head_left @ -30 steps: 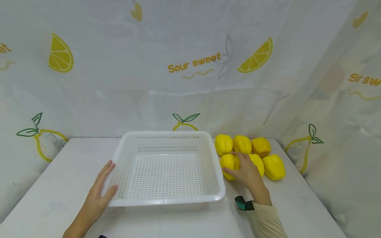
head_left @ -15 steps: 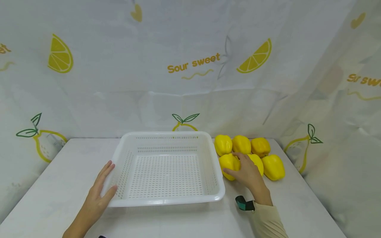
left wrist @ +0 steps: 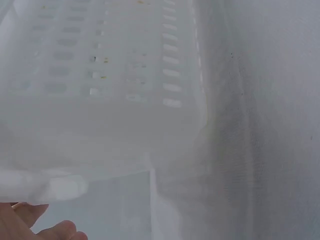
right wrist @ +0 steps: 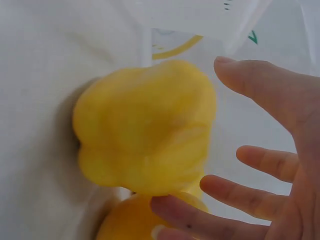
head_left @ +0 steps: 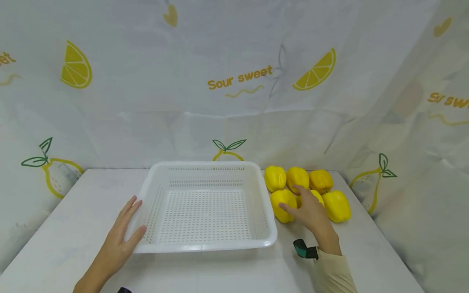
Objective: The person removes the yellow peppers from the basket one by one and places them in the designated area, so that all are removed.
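Observation:
My left hand [head_left: 119, 238] rests at the left rim of a white perforated plastic basket [head_left: 203, 247], thumb and straight fingers against it. In the left wrist view, fingertips [left wrist: 60, 230] show below the basket's rim. On the right, my right hand [head_left: 311, 211] hovers over the front row of yellow bell peppers with fingers spread, holding nothing. Nearest to it is the front-left bell pepper [head_left: 280, 211], also large in the right wrist view [right wrist: 145, 125], with a gap between it and the thumb. The hand partly hides the front-middle bell pepper [head_left: 318, 197].
Three more yellow bell peppers stand in the back row, among them the back-left one [head_left: 275, 178]. Another bell pepper [head_left: 337, 206] sits at the front right. Behind the white table [head_left: 205, 272] hangs a lemon-printed cloth [head_left: 227, 122].
My right hand has drawn back slightly to the right from the front-left bell pepper, uncovering more of it. The left hand and the basket have stayed in place.

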`<state>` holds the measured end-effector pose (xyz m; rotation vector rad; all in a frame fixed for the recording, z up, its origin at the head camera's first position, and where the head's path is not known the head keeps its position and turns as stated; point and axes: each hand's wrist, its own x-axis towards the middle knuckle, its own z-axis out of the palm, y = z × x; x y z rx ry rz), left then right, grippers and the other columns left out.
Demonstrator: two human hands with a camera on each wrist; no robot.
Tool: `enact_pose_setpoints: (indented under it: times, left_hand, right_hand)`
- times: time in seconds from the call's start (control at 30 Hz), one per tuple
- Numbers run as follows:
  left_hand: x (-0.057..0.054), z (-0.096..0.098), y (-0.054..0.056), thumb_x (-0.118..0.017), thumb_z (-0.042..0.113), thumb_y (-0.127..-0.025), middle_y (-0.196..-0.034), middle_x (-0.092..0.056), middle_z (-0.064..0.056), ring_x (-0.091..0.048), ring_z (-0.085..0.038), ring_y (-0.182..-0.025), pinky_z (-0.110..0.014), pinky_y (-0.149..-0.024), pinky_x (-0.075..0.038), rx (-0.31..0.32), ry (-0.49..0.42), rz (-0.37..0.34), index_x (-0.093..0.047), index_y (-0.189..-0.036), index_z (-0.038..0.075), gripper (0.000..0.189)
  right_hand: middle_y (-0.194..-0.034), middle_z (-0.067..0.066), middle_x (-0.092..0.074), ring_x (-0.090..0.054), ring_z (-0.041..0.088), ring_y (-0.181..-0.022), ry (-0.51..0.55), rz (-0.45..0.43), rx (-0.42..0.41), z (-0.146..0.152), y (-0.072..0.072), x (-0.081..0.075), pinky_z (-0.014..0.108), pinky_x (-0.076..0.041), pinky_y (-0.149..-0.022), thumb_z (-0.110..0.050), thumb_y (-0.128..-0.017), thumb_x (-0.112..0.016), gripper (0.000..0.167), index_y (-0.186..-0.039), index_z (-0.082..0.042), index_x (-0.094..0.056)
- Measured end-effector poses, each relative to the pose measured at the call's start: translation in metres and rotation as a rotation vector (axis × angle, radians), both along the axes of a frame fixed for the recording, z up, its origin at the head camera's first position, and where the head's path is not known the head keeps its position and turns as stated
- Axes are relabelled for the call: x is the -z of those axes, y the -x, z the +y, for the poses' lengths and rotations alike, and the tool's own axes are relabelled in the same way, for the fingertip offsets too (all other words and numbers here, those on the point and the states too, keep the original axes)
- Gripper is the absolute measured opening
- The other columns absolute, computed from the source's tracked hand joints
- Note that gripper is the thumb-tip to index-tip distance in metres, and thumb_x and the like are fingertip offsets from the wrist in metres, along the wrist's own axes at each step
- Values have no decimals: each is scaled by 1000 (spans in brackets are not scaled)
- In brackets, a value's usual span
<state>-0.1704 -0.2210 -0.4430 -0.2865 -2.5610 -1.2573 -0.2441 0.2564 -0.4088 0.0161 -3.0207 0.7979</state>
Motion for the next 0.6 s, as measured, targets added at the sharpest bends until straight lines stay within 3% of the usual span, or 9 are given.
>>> enact_pose_setpoints:
  times: [0.13, 0.27, 0.47, 0.6]
  left_hand:
    - [-8, -2, -1, -64, 20, -94, -165, -20, -16, -17, -48, -149, -75, -112, -18, -29, 114, 62, -32, -155, 11, 69]
    - [-20, -3, 1, -66, 21, -93, -164, -23, -16, -15, -46, -150, -72, -115, -17, -38, 197, 109, -34, -153, 8, 70]
    - [-48, 0, 16, -60, 33, -97, -161, -26, -22, -18, -50, -147, -75, -107, -25, -40, 326, 54, -35, -152, 3, 67]
    - [-66, 5, 32, -58, 39, -98, -159, -27, -26, -19, -56, -144, -73, -109, -24, -5, 420, -5, -37, -150, -2, 69]
  right_hand:
    - [-146, 26, -47, -55, 45, -121, 6, 23, 17, 3, -1, -10, 59, -50, -95, -58, -88, -65, 90, -150, 0, -34]
    - [-150, 24, -44, -56, 45, -121, 29, 26, 8, 4, 2, -19, 58, -51, -94, -60, -90, -61, 88, -151, -2, -34]
    - [-155, 22, -37, -37, 45, -139, 12, 84, -91, -3, 17, -32, 66, -33, -111, -61, -92, -57, 83, -150, -5, -36]
    - [-156, 23, -34, -31, 46, -142, -25, 116, -135, -11, 31, -39, 67, -28, -113, -54, -94, -60, 76, -149, -6, -39]
